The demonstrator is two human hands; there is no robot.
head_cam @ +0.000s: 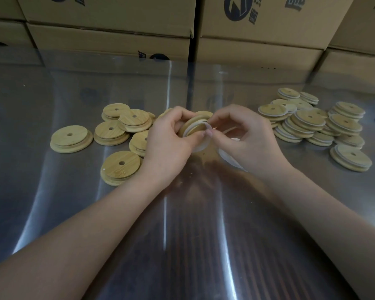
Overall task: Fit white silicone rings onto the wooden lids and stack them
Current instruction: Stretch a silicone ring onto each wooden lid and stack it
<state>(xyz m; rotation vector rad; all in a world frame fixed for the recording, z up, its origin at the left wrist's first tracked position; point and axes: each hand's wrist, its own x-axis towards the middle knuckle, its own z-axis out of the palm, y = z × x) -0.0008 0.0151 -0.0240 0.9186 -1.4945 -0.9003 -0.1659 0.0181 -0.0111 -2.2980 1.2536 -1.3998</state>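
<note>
Head view: left hand [169, 135] is clamped on a wooden lid [195, 126] over mid-bench [52, 213], right hand [243, 137] pinching the white ring [200, 146] halfway on. Looks like next it needs stretching round the rest, then stacking near the right edge.

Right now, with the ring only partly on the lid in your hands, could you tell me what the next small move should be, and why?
Probably work the right hand round the wooden lid, pressing the white ring into its groove, because part of it hangs loose below while the left hand grips the lid.
</note>
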